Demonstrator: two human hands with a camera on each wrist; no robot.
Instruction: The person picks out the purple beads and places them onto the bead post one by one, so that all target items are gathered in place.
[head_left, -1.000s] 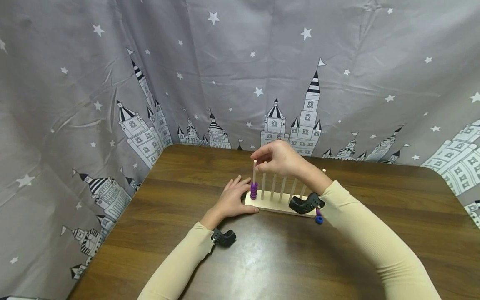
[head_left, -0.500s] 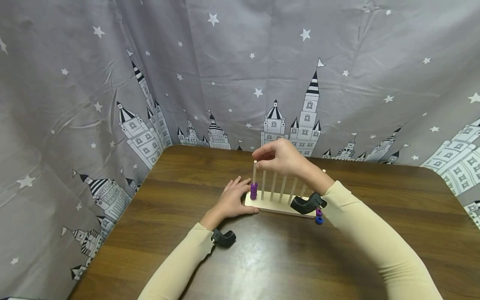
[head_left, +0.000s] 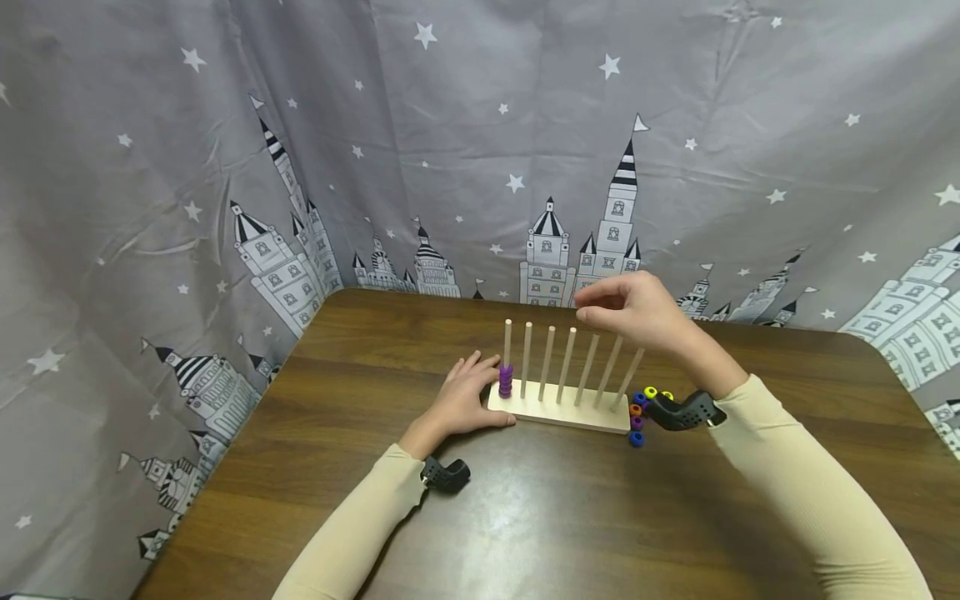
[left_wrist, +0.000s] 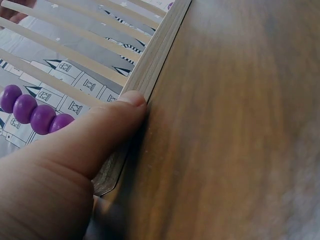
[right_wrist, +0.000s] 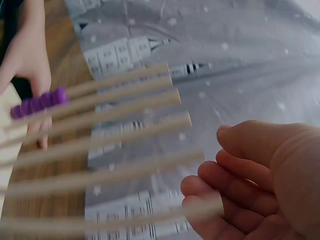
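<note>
A pale wooden stand (head_left: 558,410) with a row of several upright pegs is on the table. Its leftmost peg carries a stack of purple beads (head_left: 506,382); the other pegs are bare. My left hand (head_left: 468,400) lies at the stand's left end, fingers spread and straight behind it. In the left wrist view, the thumb (left_wrist: 107,125) presses on the front edge of the base. My right hand (head_left: 637,312) is raised over the right-hand pegs, holding nothing. The right wrist view shows its thumb and loosely bent fingers apart, one peg end (right_wrist: 212,206) overlapping the fingers.
Loose beads lie on the table right of the stand: blue (head_left: 637,439), purple (head_left: 637,423), orange (head_left: 635,410) and yellow (head_left: 650,392). My right wrist partly covers them. A grey castle-print curtain (head_left: 450,125) hangs behind the wooden table (head_left: 570,508).
My right hand has left the top of the leftmost peg and moved right over the far pegs. More loose beads now show. The left hand and the purple stack stay in place.
</note>
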